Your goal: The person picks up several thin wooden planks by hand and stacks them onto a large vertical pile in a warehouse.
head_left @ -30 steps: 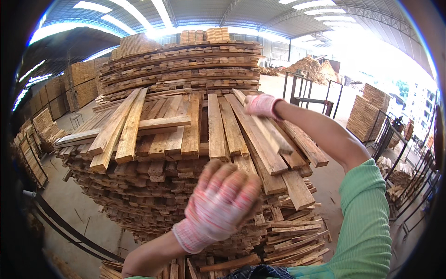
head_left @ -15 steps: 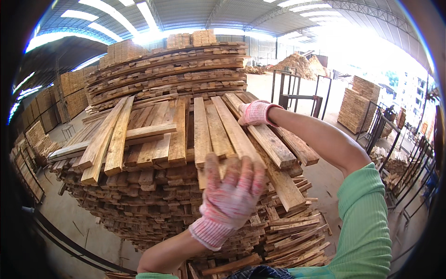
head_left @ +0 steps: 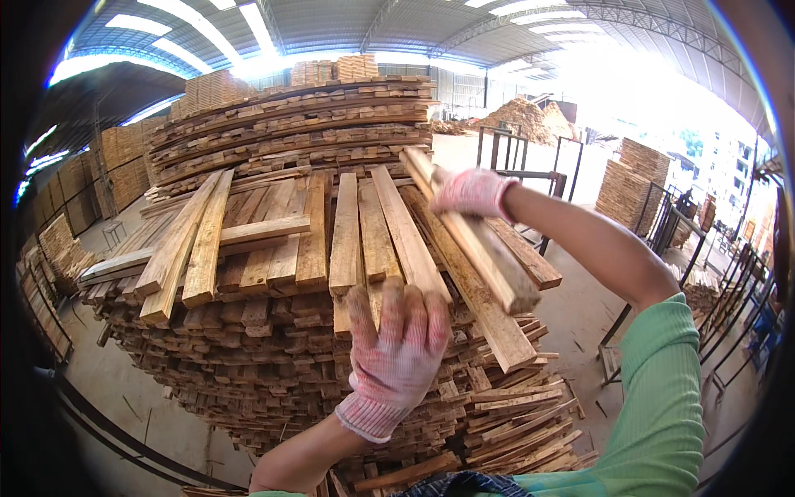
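Plank (head_left: 490, 248) at one o'clock is looking stiff, rough, lightish, best held mid-length, right fingers (head_left: 447, 195) gripping it, left fingers (head_left: 392, 310) covering boards (head_left: 404, 224) toward six o'clock, grip unclear.

Plank (head_left: 489, 251) in right hand (head_left: 470, 194) shifted rightward, apparently lifted, though blurred

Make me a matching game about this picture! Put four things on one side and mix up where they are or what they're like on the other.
Things:
1. left hand
2. right hand
3. right sleeve
4. brown heap

Places, colours or states:
A. green
B. in the background, right of the tall stack
C. gripping a raised plank
D. fingers at the near ends of lying planks

Right pairs: 1-D, 2-C, 3-A, 4-B
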Demonstrator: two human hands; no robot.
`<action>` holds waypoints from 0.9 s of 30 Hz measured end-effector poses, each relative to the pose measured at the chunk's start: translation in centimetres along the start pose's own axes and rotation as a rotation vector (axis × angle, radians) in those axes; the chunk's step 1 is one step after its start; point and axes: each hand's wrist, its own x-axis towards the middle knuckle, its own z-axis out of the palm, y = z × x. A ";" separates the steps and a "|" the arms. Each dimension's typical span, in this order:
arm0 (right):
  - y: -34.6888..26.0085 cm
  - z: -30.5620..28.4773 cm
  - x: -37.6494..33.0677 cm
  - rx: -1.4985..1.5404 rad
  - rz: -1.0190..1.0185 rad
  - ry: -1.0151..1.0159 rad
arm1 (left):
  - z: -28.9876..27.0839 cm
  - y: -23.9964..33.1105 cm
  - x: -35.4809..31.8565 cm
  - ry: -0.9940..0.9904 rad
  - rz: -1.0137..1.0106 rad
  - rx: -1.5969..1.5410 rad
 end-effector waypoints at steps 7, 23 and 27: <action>1.1 4.5 4.8 -1.019 -0.334 -0.212 | 1.4 0.3 1.2 -0.097 -0.024 0.063; -1.0 1.4 1.4 -0.296 -0.045 -0.019 | 0.0 -1.9 1.5 -0.049 -0.027 -0.114; -0.8 0.6 4.8 -0.334 -0.036 0.017 | -0.5 -2.0 1.5 -0.124 -0.060 -0.177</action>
